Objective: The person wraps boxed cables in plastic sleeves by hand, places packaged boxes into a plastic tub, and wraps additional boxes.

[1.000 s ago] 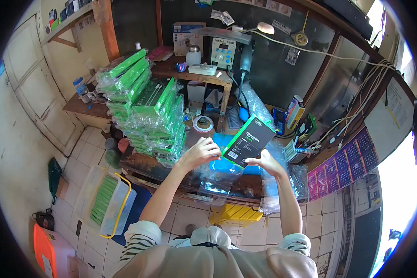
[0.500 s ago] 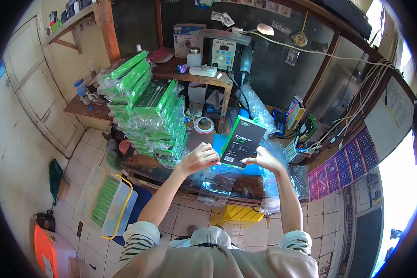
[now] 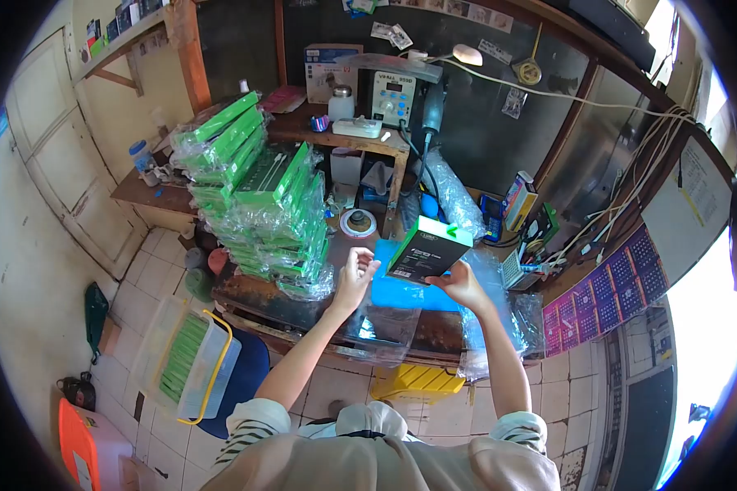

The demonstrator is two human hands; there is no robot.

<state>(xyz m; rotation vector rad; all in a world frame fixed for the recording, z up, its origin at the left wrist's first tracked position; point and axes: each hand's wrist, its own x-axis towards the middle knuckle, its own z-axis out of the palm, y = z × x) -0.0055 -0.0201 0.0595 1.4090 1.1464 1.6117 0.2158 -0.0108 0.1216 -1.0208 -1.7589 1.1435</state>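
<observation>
A black box with a green edge and white print point(image 3: 427, 252) is tilted above the blue sheet, its green-and-white top end showing. My right hand point(image 3: 460, 286) grips its lower right corner, thumb on the printed face. Left of the box, apart from it, my left hand point(image 3: 358, 277) is raised with fingers curled and parted, nothing visible between them. Beneath lie the blue sheet point(image 3: 389, 292) and clear plastic bags point(image 3: 378, 331). Green boxes in clear plastic point(image 3: 266, 209) form a tall stack to the left.
On the workbench point(image 3: 254, 301) stand a round tin point(image 3: 358, 222) and a bubble-wrap roll point(image 3: 453, 192). A wooden shelf point(image 3: 391, 141) holds a soldering station point(image 3: 393, 98). Low at left is a clear bin point(image 3: 213, 372) of green items; a yellow crate point(image 3: 418, 381) sits below the bench.
The box has tipped back, bringing its top end into view. My left hand has come off its left edge and moved left, while my right hand keeps its hold.
</observation>
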